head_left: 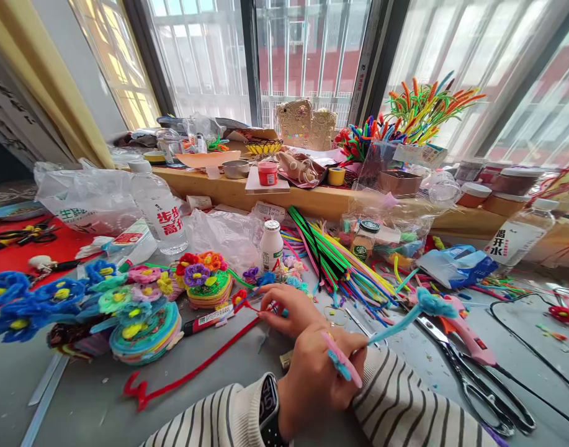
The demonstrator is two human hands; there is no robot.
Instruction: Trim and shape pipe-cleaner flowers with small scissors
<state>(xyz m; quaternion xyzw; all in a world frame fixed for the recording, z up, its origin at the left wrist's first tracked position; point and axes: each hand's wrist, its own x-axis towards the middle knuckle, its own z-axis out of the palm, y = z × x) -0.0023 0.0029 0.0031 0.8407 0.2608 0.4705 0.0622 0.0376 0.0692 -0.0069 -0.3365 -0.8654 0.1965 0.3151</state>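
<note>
Two striped sleeves (409, 397) lead to hands that cross, on the left of the pink glue gun (474, 341), and this crossing is my first worry: from my remote place I think one wrist could bump what the other hand works on. The left hand (314, 366) is in front, its fingers clamped on a light blue chenille stem (412, 313) and a short pink chenille piece (344, 363). The fluffy end of the blue stem reaches to the gun's nozzle side; I cannot see if the gun is heated, but if so, the fibre could scorch. The right hand (291, 310), farther from the gun, has fingertips at the red chenille stem (214, 356); I cannot tell whether they pinch it. Just beside the gun lie scissors (445, 344); a pull on the gun's cable (530, 392) might drag it against them.
</note>
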